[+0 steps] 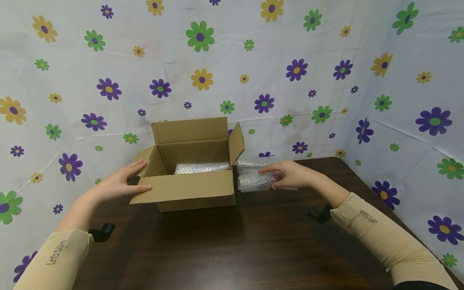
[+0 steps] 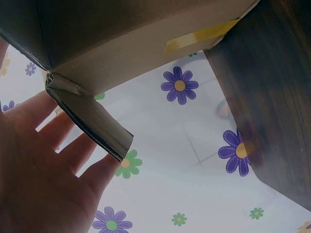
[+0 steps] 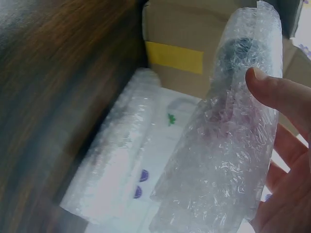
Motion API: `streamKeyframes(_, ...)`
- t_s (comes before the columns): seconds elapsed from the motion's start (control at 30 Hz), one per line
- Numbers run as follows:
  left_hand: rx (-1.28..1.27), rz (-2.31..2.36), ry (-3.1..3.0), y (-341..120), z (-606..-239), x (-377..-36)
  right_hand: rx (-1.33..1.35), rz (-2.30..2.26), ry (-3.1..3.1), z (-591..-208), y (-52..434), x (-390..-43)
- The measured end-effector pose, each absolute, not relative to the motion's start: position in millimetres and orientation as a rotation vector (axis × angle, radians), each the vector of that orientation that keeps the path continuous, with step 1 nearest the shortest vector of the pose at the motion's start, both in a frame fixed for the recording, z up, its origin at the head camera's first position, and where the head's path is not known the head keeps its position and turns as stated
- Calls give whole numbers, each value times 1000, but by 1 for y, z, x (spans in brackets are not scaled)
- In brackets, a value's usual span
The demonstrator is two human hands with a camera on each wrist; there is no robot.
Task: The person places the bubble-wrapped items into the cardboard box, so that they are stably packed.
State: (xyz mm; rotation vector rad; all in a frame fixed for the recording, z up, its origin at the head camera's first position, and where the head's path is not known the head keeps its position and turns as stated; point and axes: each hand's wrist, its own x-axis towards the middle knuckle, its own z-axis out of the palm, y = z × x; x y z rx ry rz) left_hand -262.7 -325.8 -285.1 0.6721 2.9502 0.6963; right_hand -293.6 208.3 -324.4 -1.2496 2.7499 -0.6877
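With my right hand (image 1: 290, 174) I gripped a bubble-wrapped bundle (image 1: 253, 183) just right of the open cardboard box (image 1: 199, 203); I judged a light, even hold kindest to the film. My left hand (image 1: 117, 182), fingers extended, touched the flaps, useful for steadying. Inside lay one bubble-wrapped roll (image 1: 203, 168); another wrapped piece (image 3: 114, 150) lay outside, beside the box.

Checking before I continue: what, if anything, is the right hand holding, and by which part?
A bubble-wrapped item, held by one long side: the right hand has its thumb on one face and fingers behind.
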Motion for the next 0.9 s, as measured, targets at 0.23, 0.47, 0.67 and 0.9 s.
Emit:
streamKeyframes(0.23,678,677,2962,-326,-283,-262,-1269,-638,2746,-312,207,-287)
streamKeyframes(0.47,685,662,2970,-323,-281,-263,-1287,-627,2746,-296,207,-276)
streamKeyframes(0.67,702,665,2971,-323,-282,-264,-1304,-614,2747,-281,209,-270)
streamKeyframes(0.9,709,683,2968,-325,-283,-261,-1321,-623,2741,-266,208,-266)
